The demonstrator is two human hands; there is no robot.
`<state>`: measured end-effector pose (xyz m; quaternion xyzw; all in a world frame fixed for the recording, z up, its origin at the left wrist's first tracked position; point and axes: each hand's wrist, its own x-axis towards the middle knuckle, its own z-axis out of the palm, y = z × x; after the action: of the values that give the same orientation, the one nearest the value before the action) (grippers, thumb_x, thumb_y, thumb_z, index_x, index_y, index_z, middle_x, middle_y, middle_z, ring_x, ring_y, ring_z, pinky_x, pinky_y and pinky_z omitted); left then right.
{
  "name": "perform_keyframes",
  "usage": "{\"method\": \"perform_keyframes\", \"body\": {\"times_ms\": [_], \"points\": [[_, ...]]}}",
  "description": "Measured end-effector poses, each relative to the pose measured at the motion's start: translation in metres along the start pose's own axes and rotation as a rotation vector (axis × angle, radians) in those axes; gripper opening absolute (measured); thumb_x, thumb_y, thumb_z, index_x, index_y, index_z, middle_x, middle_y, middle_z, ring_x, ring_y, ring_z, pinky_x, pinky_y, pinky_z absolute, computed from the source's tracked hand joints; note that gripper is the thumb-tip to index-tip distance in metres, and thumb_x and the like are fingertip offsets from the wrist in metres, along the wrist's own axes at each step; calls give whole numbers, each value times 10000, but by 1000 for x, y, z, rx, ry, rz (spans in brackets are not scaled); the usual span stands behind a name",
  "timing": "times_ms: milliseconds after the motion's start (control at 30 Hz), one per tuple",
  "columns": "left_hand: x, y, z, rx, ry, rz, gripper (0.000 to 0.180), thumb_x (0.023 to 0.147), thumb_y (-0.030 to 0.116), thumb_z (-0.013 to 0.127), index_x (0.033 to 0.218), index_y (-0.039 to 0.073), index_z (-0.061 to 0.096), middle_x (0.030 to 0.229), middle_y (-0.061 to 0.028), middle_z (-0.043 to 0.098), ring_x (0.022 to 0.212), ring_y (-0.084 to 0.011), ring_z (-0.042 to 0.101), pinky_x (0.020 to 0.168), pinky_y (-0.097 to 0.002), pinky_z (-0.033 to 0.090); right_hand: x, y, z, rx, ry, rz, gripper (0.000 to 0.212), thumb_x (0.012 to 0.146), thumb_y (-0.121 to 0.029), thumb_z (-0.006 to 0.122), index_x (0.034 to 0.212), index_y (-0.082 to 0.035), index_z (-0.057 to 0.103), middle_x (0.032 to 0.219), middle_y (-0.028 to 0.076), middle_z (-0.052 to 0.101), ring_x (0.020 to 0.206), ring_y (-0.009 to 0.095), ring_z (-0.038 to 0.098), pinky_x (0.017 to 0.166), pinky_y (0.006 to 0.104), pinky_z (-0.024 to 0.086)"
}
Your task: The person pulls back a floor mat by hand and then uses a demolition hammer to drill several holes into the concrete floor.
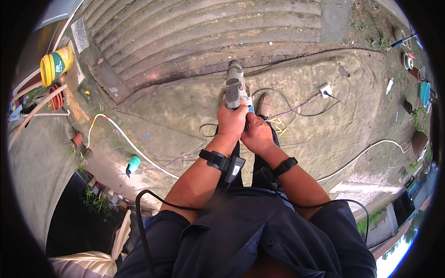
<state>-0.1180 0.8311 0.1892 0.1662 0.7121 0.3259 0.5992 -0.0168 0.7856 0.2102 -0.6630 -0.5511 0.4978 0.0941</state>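
A grey, dusty power drill (235, 85) points away from me, its round front end over the far edge of the cloth on the ground. My left hand (231, 121) is wrapped round its rear part. Close against it, my right hand (257, 132) is closed at the drill's right rear side, next to a small blue part (251, 110). What lies inside the right hand's fingers is mostly hidden. A black cord (289, 105) loops on the right to a white socket block (326, 90), where a black plug sits.
Ridged concrete steps (208, 34) rise ahead. A large brownish cloth (171, 116) covers the ground under my feet. A white hose (127, 141) snakes at left. A yellow-and-green bucket (56, 65) stands far left; a teal bottle (133, 164) lies nearer. Yellow strips (277, 126) lie by my right shoe.
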Motion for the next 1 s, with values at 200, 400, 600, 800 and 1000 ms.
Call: {"method": "perform_keyframes", "body": {"times_ms": [200,400,600,800,1000], "points": [[-1,1,5,117,18,70,256,820,126,679,1024,-24,640,880,-98,696,791,-181,642,728,-346,511,1,-9,-15,34,-74,84,419,738,-198,710,1072,-3,548,907,190,660,914,364,629,804,465,505],[-2,7,15,110,-20,51,239,833,110,670,1033,-17,646,895,-101,706,799,-173,654,739,-331,513,2,4,-13,25,-41,74,401,739,-192,694,1059,-3,546,907,189,658,923,367,626,813,465,503],[3,-2,18,120,-19,84,235,845,128,677,1040,-2,653,905,-92,717,818,-164,667,748,-336,515,4,4,-21,23,-68,84,392,741,-193,689,1054,-2,549,907,189,657,924,365,626,811,465,504],[2,2,26,134,-1,18,257,832,139,696,1037,-9,657,908,-107,715,826,-183,672,751,-343,520,6,3,-28,24,-63,122,403,744,-211,697,1064,-8,558,903,180,662,917,361,630,807,461,508],[13,-4,29,178,62,41,284,812,150,712,1044,-8,668,920,-112,721,840,-186,688,756,-327,529,9,9,-25,78,-20,84,423,753,-223,706,1101,-18,580,899,164,671,898,352,636,802,455,512]]}}
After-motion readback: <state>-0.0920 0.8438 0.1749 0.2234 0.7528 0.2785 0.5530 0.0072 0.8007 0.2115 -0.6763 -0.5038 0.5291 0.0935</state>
